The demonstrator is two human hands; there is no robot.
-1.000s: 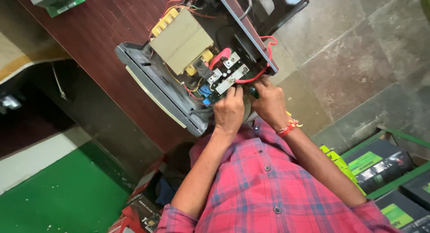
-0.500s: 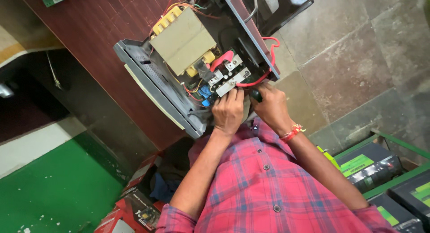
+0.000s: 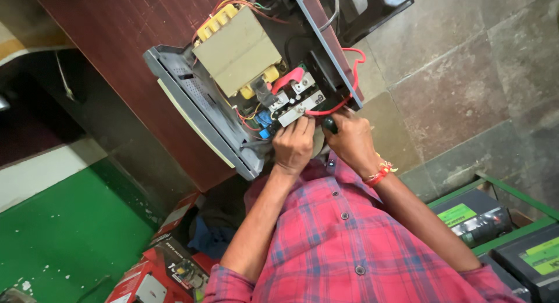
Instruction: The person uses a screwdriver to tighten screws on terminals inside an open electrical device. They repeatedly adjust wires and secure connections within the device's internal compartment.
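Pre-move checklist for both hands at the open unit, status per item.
1. Left hand on the white terminal block: ok, fingertips touch its near edge.
2. Right hand gripping the dark tool handle: ok.
3. Tool tip seated: cannot tell, hidden between the hands.
4. Red wire clear of the hands: not ok, it loops down to the right hand.
5. Open casing resting on the brown table: ok.
6. Power disconnected: cannot tell.
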